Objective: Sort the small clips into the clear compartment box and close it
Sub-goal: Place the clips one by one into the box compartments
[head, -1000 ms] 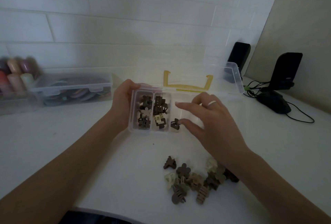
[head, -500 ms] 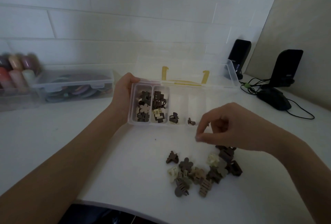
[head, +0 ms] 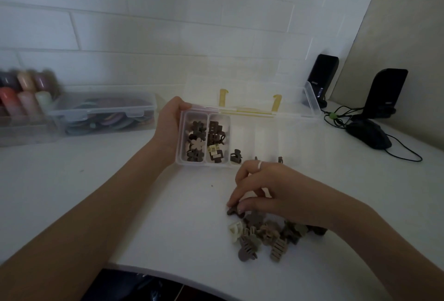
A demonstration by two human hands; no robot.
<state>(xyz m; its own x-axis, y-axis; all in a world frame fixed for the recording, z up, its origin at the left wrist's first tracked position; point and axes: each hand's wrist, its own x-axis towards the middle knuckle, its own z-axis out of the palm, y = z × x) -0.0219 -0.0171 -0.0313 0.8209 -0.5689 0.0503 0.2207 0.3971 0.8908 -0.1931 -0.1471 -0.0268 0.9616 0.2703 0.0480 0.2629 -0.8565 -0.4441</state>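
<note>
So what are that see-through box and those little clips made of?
The box looks like clear, glossy plastic: its walls let the clips inside show through, and its open lid is see-through too. The loose clips by the right hand look like matte plastic in brown, beige and cream; no shine shows, though the dim light leaves that open.

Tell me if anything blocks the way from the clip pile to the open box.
Nothing visible does. The right hand pinches a dark clip at the pile's edge; bare table lies up to the box, lid open.
</note>
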